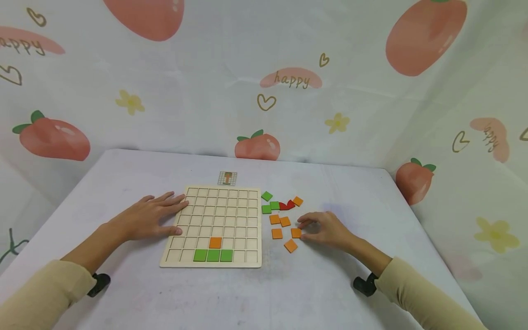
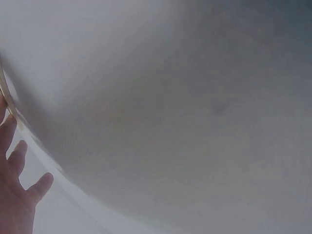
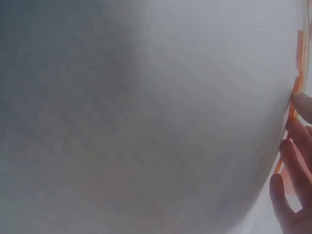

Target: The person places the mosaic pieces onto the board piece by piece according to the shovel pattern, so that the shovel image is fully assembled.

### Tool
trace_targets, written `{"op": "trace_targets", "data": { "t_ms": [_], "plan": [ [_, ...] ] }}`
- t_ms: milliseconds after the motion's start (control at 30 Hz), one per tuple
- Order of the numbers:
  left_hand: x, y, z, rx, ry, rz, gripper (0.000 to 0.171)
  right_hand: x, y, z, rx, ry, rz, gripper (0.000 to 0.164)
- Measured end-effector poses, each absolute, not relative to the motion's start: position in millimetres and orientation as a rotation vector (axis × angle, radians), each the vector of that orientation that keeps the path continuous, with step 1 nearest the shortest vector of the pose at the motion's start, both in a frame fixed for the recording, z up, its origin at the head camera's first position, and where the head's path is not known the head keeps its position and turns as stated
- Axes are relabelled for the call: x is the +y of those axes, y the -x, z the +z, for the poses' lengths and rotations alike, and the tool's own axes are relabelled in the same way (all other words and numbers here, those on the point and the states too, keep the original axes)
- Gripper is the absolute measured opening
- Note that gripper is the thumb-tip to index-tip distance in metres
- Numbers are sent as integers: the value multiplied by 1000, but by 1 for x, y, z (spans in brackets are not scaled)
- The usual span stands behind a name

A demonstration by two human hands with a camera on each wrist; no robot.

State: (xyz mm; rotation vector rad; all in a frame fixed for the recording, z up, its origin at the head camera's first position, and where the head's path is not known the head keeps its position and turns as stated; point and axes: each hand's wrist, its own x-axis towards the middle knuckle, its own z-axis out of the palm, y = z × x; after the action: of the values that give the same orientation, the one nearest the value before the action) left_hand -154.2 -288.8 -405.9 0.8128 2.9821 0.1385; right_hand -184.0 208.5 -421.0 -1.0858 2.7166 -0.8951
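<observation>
A pale wooden grid board [image 1: 202, 220] lies on the table. Three green square tiles [image 1: 213, 255] sit side by side in its bottom row, with one orange tile [image 1: 215, 242] above the middle one. My left hand [image 1: 154, 217] rests at the board's left edge, fingers spread, fingertips over the rim. To the right of the board, my right hand [image 1: 326, 230] has its thumb at the edge of a loose orange tile [image 1: 295, 233]; its other fingers are bent slightly and apart from the thumb. In the right wrist view, an orange tile [image 3: 295, 92] shows beside the thumb.
Several other orange tiles [image 1: 277, 233] lie loose right of the board, with green tiles [image 1: 266, 196] and red curved pieces [image 1: 287, 205] behind them. A small picture card [image 1: 227, 178] lies behind the board. A printed cloth [image 1: 206, 114] hangs behind the table.
</observation>
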Motion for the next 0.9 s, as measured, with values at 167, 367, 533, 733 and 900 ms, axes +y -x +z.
{"op": "trace_targets", "data": {
  "t_ms": [167, 367, 533, 733, 900],
  "plan": [
    [-289, 154, -406, 2989, -813, 130, 84, 209, 184, -422, 2707, 1115, -907, 41],
    [-289, 153, -405, 2977, -792, 128, 84, 208, 183, -421, 2703, 1120, -912, 41],
    [-289, 153, -406, 2976, -791, 132, 84, 206, 183, -420, 2707, 1107, -891, 39],
    [-288, 152, -405, 2972, -789, 137, 85, 203, 184, -415, 2694, 1096, -868, 37],
    [-288, 152, -405, 2971, -805, 137, 85, 199, 187, -410, 2689, 1124, -879, 36]
  ]
}}
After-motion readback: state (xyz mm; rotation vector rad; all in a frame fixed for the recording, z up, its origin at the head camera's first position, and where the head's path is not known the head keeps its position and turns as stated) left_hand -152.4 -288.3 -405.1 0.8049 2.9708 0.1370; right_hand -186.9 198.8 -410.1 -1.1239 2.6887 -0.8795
